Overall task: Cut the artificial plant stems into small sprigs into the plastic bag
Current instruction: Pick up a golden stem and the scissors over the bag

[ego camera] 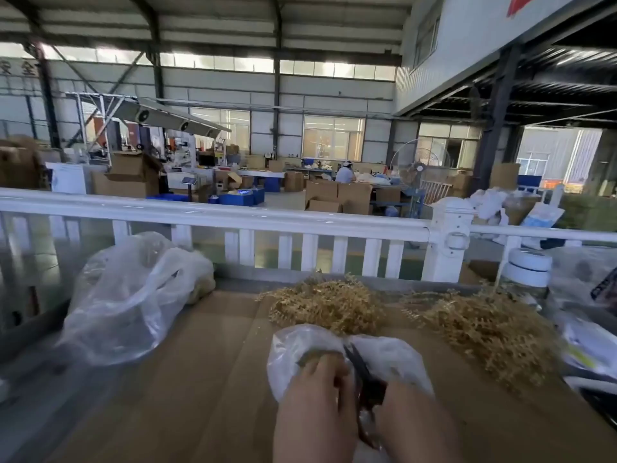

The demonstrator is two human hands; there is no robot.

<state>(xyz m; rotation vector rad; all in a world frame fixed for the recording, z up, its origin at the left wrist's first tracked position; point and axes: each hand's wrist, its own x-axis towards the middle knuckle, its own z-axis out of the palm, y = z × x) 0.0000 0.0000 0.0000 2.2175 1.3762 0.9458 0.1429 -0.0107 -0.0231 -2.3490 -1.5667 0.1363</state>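
Both forearms reach forward over the brown counter: left hand clenched on a golden stem, right hand gripping dark scissors, blades up over the crinkled clear plastic bag. Two bristly golden plant piles lie just behind. No writing is legible nearby.

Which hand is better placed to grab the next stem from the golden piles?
Probably the left hand: the right hand is occupied with the scissors, and the nearer pile lies just beyond the left.
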